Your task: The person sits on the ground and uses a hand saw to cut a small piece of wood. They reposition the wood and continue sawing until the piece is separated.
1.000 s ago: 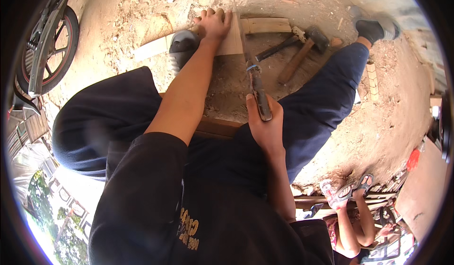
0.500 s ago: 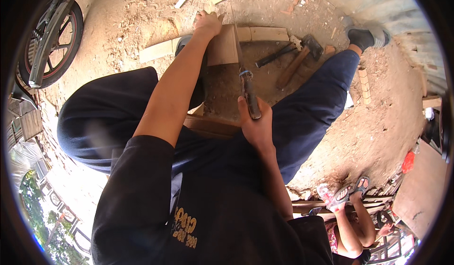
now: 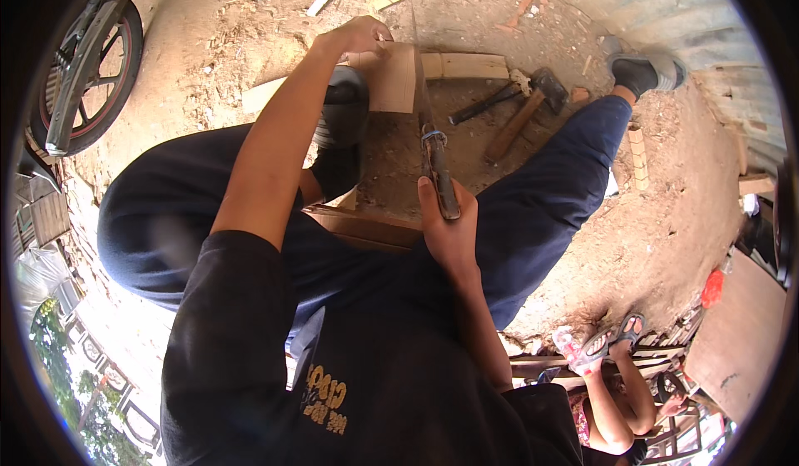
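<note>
Wore a dark T-shirt [image 3: 250, 324] and navy trousers [image 3: 549, 187], nearest of all, on the near side of the board [image 3: 391, 83]. Had a brown wooden plank [image 3: 370, 229] between the legs, likewise on the near side of the board. Grasped the saw [image 3: 434, 154] by its dark handle with the right hand [image 3: 454, 220], clamped firmly with fingers and thumb, just short of the board's near right corner. Held the blade at the board's right edge, pointing away past the far edge; could not tell how deep in the wood. Had the left shoe [image 3: 341, 116] just beside the board, on its left. Bent the left hand [image 3: 362, 35] over the board's far left corner, with fingers curled; could not tell whether clamped on the edge or only resting against it.

Found pale wooden strips [image 3: 466, 66] jutting out to the right and left of the board. Noticed a wooden-handled hammer [image 3: 523, 115] and a dark-handled tool [image 3: 487, 104] lying on bare earth [image 3: 266, 25] to the right of the board. Stretched the right shoe [image 3: 645, 72] farther out, also right of the board. Spotted small offcuts [image 3: 388, 0] beyond the board's far edge. Made out, well apart from the board, a spoked wheel [image 3: 101, 81] to its left, a corrugated wall [image 3: 666, 17] to its far right, and another person's feet [image 3: 598, 345] to its near right.
</note>
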The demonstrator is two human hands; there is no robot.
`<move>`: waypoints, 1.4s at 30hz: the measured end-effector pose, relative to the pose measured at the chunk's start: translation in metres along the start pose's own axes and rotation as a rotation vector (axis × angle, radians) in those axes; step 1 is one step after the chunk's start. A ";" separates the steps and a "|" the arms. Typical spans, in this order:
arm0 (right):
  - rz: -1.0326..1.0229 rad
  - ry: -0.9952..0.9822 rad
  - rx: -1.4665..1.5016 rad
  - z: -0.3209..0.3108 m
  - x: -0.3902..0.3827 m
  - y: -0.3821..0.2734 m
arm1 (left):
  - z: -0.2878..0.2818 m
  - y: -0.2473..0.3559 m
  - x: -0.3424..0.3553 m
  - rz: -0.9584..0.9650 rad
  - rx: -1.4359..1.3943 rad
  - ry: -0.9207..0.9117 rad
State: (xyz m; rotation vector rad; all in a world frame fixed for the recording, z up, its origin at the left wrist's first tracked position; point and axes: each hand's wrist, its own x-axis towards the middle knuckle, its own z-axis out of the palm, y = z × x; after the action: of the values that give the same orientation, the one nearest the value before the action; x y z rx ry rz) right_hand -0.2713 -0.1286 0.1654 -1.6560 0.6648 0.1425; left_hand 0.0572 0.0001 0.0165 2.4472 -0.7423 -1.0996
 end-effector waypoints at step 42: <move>-0.072 -0.011 -0.100 0.016 0.002 -0.021 | 0.024 0.014 0.008 -0.384 0.061 0.480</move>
State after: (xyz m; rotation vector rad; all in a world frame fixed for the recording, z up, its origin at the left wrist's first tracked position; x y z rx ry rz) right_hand -0.2546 -0.1131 0.1797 -1.7716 0.5970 0.1354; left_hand 0.0387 -0.0185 0.0032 2.8177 -0.1630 -0.5562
